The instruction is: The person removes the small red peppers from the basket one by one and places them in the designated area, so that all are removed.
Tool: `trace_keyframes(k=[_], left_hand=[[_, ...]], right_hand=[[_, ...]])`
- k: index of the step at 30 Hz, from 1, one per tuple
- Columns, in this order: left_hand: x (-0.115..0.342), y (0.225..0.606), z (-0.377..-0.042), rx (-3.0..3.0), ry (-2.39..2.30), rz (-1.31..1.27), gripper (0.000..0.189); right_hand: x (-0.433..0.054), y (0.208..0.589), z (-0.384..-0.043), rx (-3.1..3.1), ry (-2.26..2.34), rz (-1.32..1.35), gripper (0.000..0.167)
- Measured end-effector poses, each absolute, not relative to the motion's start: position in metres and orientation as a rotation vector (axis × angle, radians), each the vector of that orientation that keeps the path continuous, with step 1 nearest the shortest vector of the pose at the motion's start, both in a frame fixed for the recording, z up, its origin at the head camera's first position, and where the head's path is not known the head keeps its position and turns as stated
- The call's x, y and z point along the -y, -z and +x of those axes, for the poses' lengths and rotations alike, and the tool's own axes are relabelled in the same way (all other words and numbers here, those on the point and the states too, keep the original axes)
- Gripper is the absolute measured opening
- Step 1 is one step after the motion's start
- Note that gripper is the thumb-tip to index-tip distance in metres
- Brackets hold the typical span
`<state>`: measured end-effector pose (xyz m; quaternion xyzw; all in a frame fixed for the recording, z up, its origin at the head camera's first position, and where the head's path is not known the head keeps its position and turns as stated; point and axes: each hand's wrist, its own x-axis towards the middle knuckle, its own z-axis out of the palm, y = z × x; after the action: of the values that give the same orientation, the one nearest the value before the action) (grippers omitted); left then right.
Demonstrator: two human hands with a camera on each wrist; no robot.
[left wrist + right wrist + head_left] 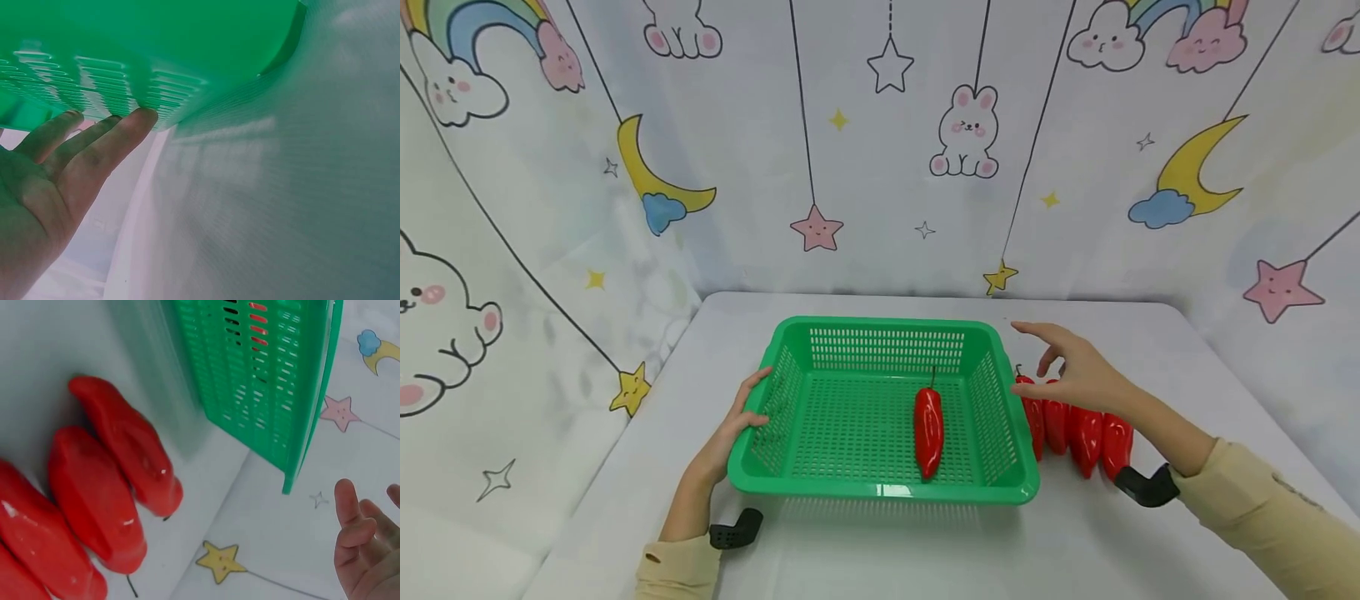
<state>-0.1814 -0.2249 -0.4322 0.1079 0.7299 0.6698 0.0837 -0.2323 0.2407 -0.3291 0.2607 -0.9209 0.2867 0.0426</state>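
Observation:
A green plastic basket (880, 492) with slotted walls stands in the middle of the table. One glossy red chili pepper (928, 433) with a thin stem lies inside it, right of centre. My left hand (733, 425) holds the basket's left rim; in the left wrist view its fingers (109, 147) reach against the outer wall, the thumb hidden there. Just beyond the right rim, my right hand (1082, 371) hovers with thumb and fingers spread and nothing between them. Below it, several more red chili peppers (1086, 437) lie side by side, seen closely in the right wrist view.
The white table (850, 558) runs back to a curtain (880, 167) printed with rabbits, moons and stars. A black wrist camera (736, 530) is strapped to the left wrist and another black wrist camera (1148, 487) to the right.

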Motion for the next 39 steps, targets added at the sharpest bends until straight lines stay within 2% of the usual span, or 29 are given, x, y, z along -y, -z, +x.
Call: trace_keyframes(k=[27,39], left_hand=[[0.225,0.433,-0.183,-2.172,-2.003,0.312,0.071],[0.224,0.433,-0.183,-2.198,-1.993,0.319,0.071]], right_hand=[[-0.182,0.337,-0.239,2.819,-0.964,1.042,0.083],[-0.166,0.349,-0.24,2.88,-0.981,1.051,0.084]])
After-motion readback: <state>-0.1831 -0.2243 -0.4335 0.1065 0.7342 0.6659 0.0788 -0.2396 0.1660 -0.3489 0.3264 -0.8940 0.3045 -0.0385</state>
